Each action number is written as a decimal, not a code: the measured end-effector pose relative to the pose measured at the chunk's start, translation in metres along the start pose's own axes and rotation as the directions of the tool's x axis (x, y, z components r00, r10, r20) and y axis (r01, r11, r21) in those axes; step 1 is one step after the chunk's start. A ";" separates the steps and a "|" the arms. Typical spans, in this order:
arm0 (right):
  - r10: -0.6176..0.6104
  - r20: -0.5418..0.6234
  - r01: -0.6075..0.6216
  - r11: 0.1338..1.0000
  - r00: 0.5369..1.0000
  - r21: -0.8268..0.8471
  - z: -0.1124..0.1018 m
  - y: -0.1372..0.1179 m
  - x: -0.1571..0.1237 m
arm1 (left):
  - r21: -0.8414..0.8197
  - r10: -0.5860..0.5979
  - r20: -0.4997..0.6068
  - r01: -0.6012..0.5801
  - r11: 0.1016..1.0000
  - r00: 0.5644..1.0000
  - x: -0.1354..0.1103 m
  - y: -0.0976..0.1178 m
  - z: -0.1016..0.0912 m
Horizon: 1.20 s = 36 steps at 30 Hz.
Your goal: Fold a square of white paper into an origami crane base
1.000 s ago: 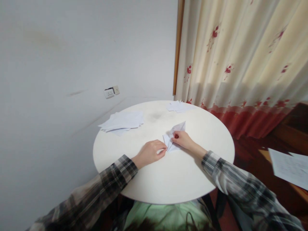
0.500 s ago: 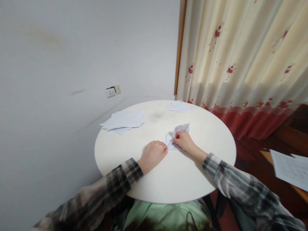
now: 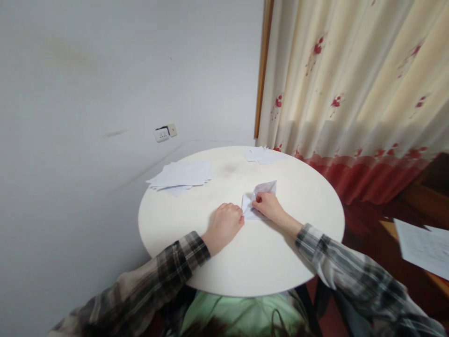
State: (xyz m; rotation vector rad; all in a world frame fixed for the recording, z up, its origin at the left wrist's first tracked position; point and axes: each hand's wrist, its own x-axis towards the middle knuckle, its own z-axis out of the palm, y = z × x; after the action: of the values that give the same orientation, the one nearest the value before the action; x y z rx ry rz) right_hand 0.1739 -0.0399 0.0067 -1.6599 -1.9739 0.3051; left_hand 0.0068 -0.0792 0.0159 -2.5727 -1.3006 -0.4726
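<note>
A small folded sheet of white paper (image 3: 267, 187) lies on the round white table (image 3: 242, 262), its far right corner raised to a point. My right hand (image 3: 268, 206) is closed over its middle, fingertips pinching a fold. At the paper's near left corner, my left hand (image 3: 225, 224) is curled with its thumb and forefinger side against the edge. Its fingertips are mostly hidden, but the corner appears to be gripped between them.
A stack of white paper sheets (image 3: 182, 174) rests at the table's left rear. Smaller paper pieces (image 3: 263, 155) lie at the far edge. A wall socket (image 3: 162, 135) is behind, a curtain (image 3: 333, 93) back right. Printed sheets (image 3: 423, 248) lie on a lower wooden surface, right.
My left hand has shifted very slightly at the paper's corner. The right hand and the folded paper look almost the same as before.
</note>
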 end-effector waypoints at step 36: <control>-0.084 0.012 0.083 0.996 0.996 0.012 0.002 0.008 0.001 | -0.172 0.029 -0.108 -0.048 0.984 0.994 -0.004 -0.017 0.006</control>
State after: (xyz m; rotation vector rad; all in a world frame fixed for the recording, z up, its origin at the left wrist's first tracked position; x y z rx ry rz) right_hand 0.1798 -0.0368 0.0010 -1.5671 -2.0404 0.2953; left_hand -0.0081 -0.0700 0.0099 -2.6656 -1.2214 -0.7347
